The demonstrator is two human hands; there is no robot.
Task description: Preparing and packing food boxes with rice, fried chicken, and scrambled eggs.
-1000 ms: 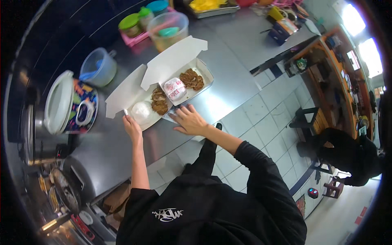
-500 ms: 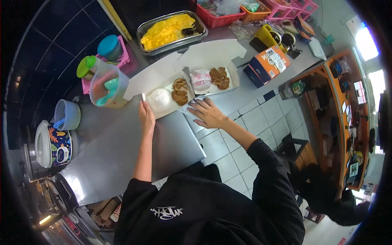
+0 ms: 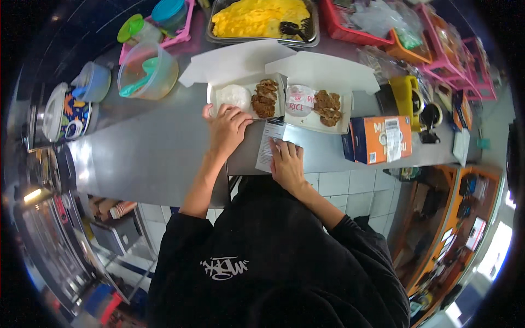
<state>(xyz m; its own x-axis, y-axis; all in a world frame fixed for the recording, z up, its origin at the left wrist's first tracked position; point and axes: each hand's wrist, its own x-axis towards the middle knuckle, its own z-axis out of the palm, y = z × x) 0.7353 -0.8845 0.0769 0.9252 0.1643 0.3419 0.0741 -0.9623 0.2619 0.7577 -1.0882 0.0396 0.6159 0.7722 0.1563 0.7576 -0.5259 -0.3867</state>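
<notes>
Two white cardboard takeaway boxes with raised lids stand side by side on the steel counter. The left takeaway box (image 3: 216, 90) holds a mound of white rice (image 3: 234, 97) beside sliced brown fried meat (image 3: 265, 98). In the right takeaway box (image 3: 342, 127) lie a paper-wrapped rice portion (image 3: 299, 101) and more cut fried meat (image 3: 328, 107). My left hand (image 3: 227, 131) grips the left box's near left corner, fingers over its front rim. My right hand (image 3: 289, 164) rests with fingers extended on a printed paper slip (image 3: 265, 147) in front of the boxes.
Behind the boxes is a foil tray (image 3: 219, 39) of yellow food with a black utensil. A clear tub (image 3: 169, 76) with a turquoise scoop stands left. An orange and blue carton (image 3: 377, 139) sits right, near a yellow holder (image 3: 404, 98). A red basket (image 3: 331, 22) is farther back.
My view has swung round, facing the counter more squarely. My right hand has drawn back toward me with the slip, away from the boxes. My left hand has shifted to the left box's front corner.
</notes>
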